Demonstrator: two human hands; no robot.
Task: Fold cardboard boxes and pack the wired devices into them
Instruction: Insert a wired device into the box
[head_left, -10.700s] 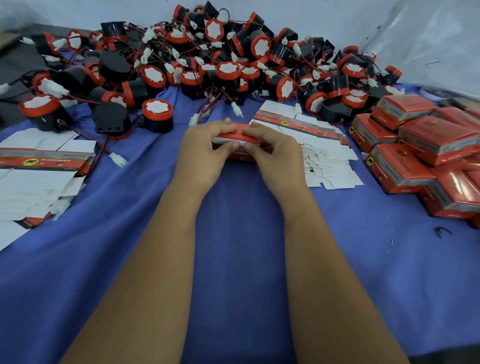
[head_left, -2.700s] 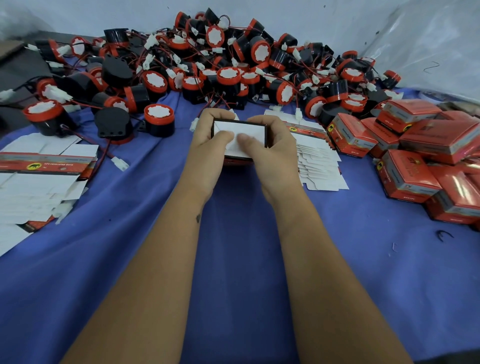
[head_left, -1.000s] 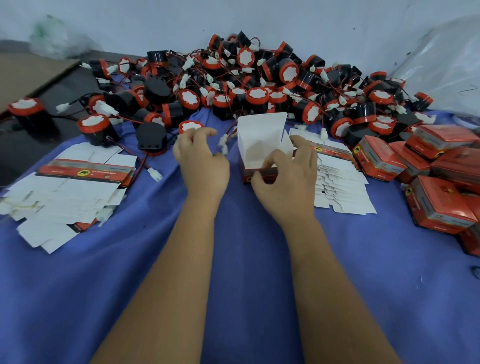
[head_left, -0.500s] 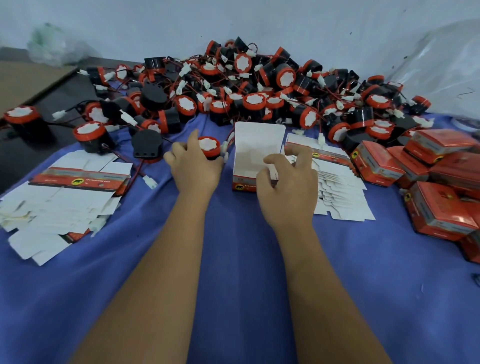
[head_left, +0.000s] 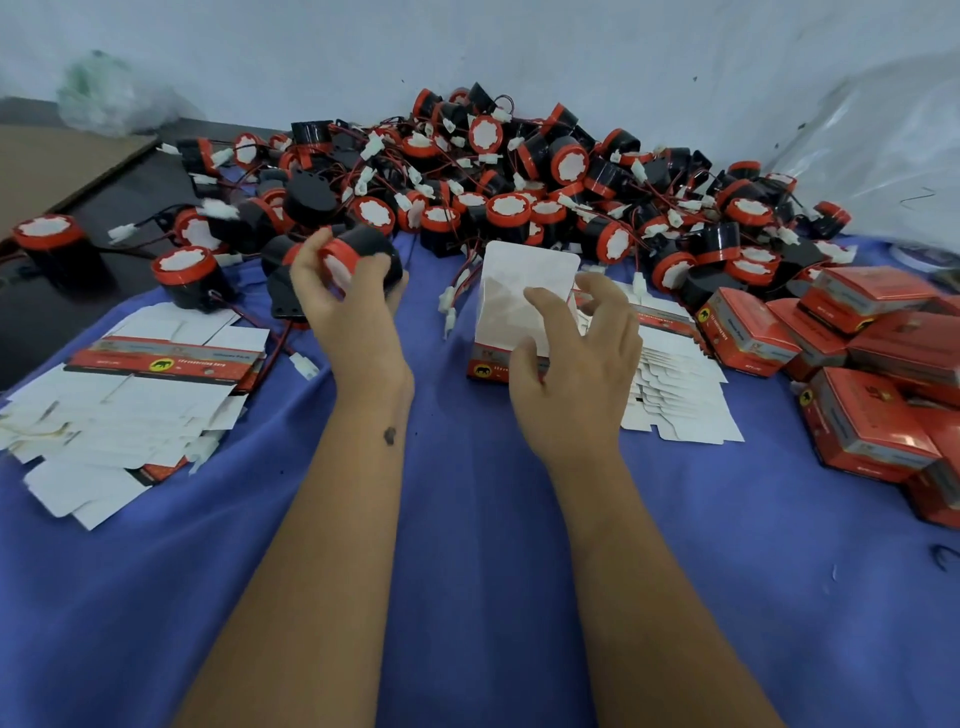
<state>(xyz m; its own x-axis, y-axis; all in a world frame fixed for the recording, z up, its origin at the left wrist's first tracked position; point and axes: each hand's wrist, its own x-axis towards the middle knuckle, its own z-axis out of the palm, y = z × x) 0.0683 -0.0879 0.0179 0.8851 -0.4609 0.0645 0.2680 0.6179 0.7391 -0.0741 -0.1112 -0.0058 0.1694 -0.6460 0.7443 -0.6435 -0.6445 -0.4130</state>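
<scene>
My left hand (head_left: 349, 306) grips a black and red wired device (head_left: 358, 254) just above the blue cloth, left of centre; its wire with a white plug (head_left: 447, 304) trails to the right. An open red cardboard box (head_left: 519, 312) stands at centre with its white lid flap upright. My right hand (head_left: 574, 364) holds this box at its near side, thumb against the flap, fingers curled over the right edge. A large heap of the same devices (head_left: 519, 171) lies behind both hands.
Flat unfolded box blanks lie in a stack at the left (head_left: 130, 395) and another under the right hand (head_left: 675, 384). Closed red boxes (head_left: 872, 364) pile up at the right. A blue cloth (head_left: 467, 545) covers the table; a plastic sheet (head_left: 883, 156) hangs at back right.
My left hand has lifted a device off the cloth near the heap. The box's lid flap stays up while my right hand keeps hold of the box.
</scene>
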